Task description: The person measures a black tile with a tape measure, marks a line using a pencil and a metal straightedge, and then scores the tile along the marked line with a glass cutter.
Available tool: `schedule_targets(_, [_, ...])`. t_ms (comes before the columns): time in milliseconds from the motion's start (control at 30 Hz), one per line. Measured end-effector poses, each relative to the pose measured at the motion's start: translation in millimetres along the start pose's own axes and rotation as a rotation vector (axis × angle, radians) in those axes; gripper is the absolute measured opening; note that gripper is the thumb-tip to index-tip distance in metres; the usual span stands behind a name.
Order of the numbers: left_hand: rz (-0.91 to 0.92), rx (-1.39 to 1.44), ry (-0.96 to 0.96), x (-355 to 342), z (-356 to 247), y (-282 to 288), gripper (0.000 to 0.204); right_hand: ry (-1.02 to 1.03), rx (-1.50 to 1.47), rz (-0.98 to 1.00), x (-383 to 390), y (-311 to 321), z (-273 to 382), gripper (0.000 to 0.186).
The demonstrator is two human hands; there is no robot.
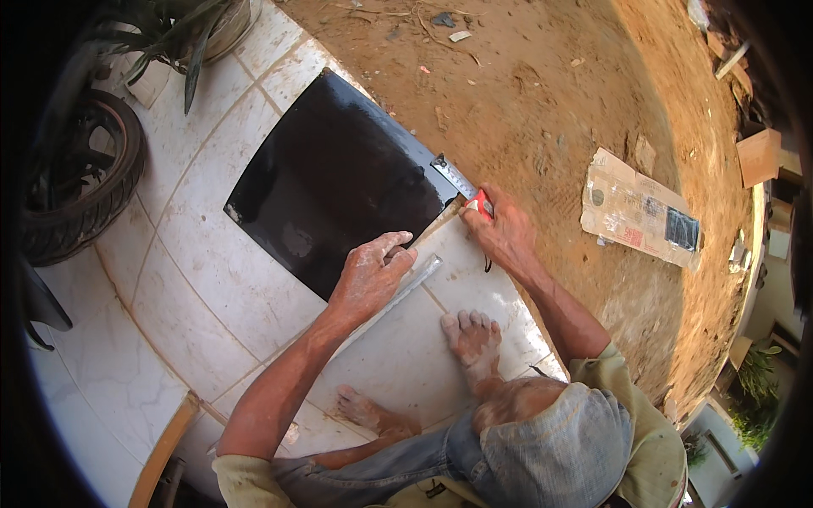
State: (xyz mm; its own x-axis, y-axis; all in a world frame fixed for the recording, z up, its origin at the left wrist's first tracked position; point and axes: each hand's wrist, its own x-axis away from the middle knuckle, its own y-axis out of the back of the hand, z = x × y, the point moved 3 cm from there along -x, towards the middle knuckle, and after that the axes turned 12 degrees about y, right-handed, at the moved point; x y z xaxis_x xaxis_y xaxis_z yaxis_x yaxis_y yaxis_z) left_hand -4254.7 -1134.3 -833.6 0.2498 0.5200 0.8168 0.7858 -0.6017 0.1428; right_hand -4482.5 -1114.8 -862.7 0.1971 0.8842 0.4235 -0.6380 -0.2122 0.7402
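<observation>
Roughly square black sheet, smooth and glossy (326, 169), lies flat on the white tiled floor (203, 279), turned so that one corner points away from the person and another points right. No clear long axis; the wide lens bends the sides, so I cannot tell which is longer.

Right hand (504, 227) is closed around a red-and-white tape measure (480, 204), just off the sheet's right corner. A short length of pale metal tape blade (456, 178) runs from the case up and to the left, its dark end hook (438, 160) at the sheet's upper-right edge. Blade runs roughly in line with that edge; whether the hook bears on it, cannot tell.

From the right hand, the sheet lies leftward and ahead. This hand is the nearer one to the right corner.

Left hand (373, 275) is at the sheet's near, lower-right side, fingers bent, nothing seen in its grasp. Fingertips come over or against the border; contact uncertain. From here the sheet spreads ahead and to the left.

Long narrow silvery metal bar (430, 269) lies on the floor tiles just beside the left hand, on the person's side of the sheet, partly hidden by the forearm. Bare brown earth (542, 102) borders the tiles on the right.
</observation>
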Motion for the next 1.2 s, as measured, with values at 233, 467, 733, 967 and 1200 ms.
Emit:
schedule_targets(233, [-0.034,0.238,-0.013,-23,0,-70,0.048,-0.006,0.034,0.021,-6,-5,4,0.057])
schedule_targets(467, [-0.156,0.424,-0.073,-32,-18,-53,0.051,0.009,-0.083,0.075,1,10,-1,0.062])
schedule_targets(733, [-0.139,0.5,-0.162,-55,-36,-48,0.053,0.176,-0.249,0.048,22,20,-2,0.065])
schedule_targets(967, [0.094,0.648,-0.097,-68,-19,-66,0.042,0.237,-0.188,0.04,28,17,-4,0.066])
schedule_targets(1200, [0.138,0.79,-0.101,-67,-17,-70,0.026,0.218,-0.192,0.063,31,15,1,0.067])
